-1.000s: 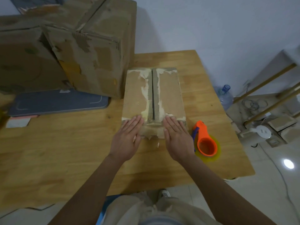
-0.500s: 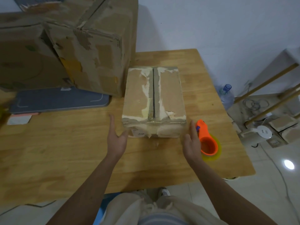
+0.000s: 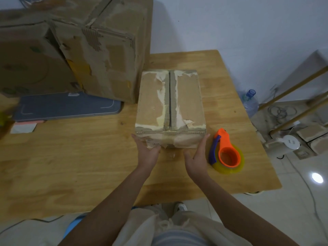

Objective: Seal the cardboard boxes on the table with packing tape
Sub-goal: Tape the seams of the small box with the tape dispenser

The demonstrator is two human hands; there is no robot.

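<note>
The box [image 3: 170,109] sits mid-frame on the table [image 3: 71,157], seam untaped. Left hand [image 3: 148,151] and right hand [image 3: 196,157], fingers straight, press its near corners. A shove could knock the tape dispenser [image 3: 226,153] off the table's right edge.

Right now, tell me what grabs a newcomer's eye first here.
The small cardboard box at the middle of the wooden table, its top seam untaped, with both hands, left and right, at its near end. Just right of it lies the bright orange tape dispenser; large battered boxes loom behind, left.
</note>
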